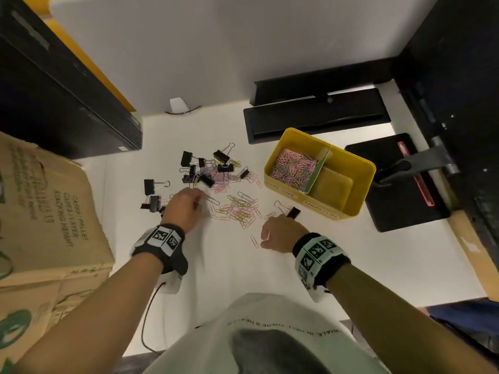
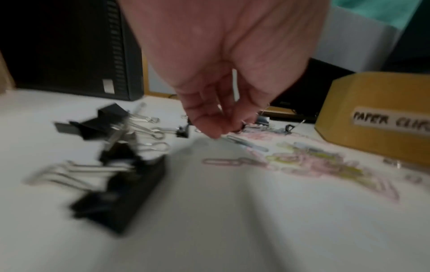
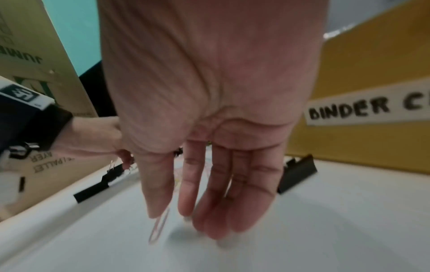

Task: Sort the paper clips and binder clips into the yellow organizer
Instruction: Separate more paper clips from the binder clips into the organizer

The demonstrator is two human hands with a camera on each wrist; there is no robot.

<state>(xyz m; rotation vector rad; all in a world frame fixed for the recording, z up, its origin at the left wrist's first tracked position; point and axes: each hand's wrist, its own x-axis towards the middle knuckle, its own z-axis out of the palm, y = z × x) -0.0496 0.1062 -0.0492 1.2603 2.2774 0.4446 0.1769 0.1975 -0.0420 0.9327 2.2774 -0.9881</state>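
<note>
Fingertips (image 3: 160, 206) of your right hand (image 1: 280, 234) hang straight and loosely apart over a lone pink wire paper clip (image 3: 159, 227), ready to pinch. Left hand (image 1: 185, 206): fingers bunched above the silver clip (image 2: 244, 142); contact unclear. Yellow metal organizer (image 1: 359, 190) sits far right, so drops stay short.

I see bare tabletop (image 1: 229, 265) at lower centre; cardboard box (image 1: 40, 225) blocks left, yellow organizer (image 1: 359, 195) right.
</note>
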